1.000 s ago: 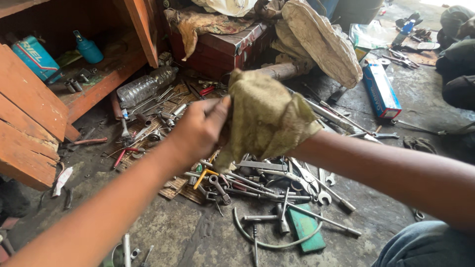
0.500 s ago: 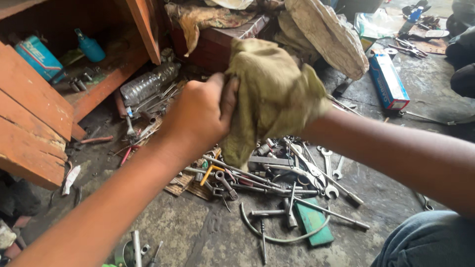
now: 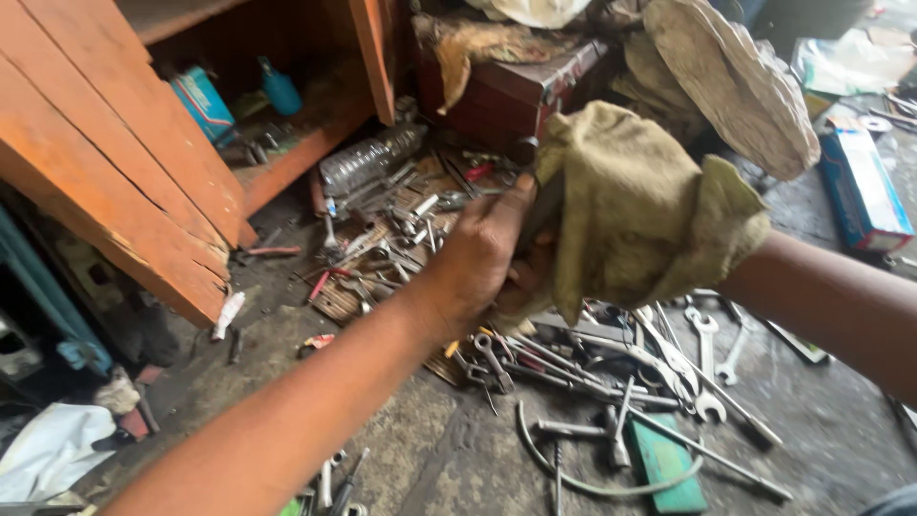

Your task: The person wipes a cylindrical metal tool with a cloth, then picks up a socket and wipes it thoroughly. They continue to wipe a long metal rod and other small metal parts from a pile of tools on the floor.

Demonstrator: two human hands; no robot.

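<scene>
Left hand (image 3: 487,258): closed around a dark object at the edge of the cloth (image 3: 640,205); object too hidden to identify.
Right hand: wrapped inside the cloth; finger position could not be told.
Cloth: held bunched between both hands, above the wrenches (image 3: 702,349) on the floor (image 3: 430,449).
Change: hands and cloth were shifted rightward since half a second before.
Long axis: none could be told; cloth crumpled.
</scene>
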